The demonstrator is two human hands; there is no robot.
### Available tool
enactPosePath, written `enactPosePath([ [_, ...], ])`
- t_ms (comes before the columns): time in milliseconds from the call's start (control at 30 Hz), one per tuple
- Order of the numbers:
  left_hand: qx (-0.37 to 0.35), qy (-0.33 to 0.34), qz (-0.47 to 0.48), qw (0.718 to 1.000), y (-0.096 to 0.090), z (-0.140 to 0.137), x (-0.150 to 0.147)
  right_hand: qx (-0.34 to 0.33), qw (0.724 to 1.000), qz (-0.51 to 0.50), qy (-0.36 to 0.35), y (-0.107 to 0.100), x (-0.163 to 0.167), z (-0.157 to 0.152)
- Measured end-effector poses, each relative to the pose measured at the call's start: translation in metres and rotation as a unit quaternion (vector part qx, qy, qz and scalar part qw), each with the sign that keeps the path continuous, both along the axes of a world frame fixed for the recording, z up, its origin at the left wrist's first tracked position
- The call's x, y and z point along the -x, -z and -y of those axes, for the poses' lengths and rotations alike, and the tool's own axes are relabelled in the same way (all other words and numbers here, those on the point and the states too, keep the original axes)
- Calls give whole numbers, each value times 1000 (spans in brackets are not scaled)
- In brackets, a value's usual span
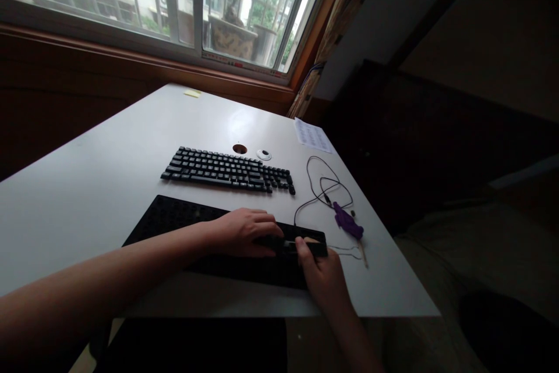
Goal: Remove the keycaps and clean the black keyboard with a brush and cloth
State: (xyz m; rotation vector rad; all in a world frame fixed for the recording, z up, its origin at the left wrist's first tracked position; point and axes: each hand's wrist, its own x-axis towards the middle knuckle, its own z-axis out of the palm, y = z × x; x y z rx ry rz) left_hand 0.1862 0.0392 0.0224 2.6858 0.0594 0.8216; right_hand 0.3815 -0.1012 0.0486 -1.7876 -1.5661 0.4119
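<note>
A black keyboard base (170,216), its keycaps off, lies near the front of the white table (105,146). My left hand (248,232) lies across it with fingers stretched towards the right end. At that end, my right hand (323,268) is closed, thumb on top, around a small dark bar-shaped piece (318,249) whose kind I cannot make out. Two thin bent wires (345,249) stick out to the right of this hand; whether they join the dark piece is unclear. Behind the base, loose black keycaps (218,169) are laid out in keyboard order.
A coiled black cable (308,178) runs from the base to the right. Near it lie a crumpled purple thing (348,220), a thin light stick (363,254) and a small dark bit (353,213). Paper (313,135), a round cover (264,155) and a table hole (240,149) are farther back.
</note>
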Motion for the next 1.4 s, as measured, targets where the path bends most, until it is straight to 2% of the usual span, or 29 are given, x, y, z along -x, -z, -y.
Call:
enactPosePath([
  [200,85,-35,26,995,-4,-1,2,-9,997,-72,9,-5,20,-16],
  [500,90,-29,89,992,-6,0,2,1,990,-137,35,-3,33,-20],
  [700,132,-27,94,986,-7,0,3,-64,989,-126,55,-2,27,-18],
  [800,155,-28,99,983,-5,-1,2,-78,983,-154,65,-1,27,-16],
  [900,155,-24,91,983,-3,-3,2,-72,969,-218,91,3,28,-16],
  [1033,150,-27,86,985,-2,-4,2,-65,951,-292,79,10,27,-18],
  [1300,148,-20,83,985,-6,-7,3,-39,866,-496,61,11,27,-20],
  [1400,163,-33,84,983,-7,-10,5,-32,863,-502,52,9,27,-18],
])
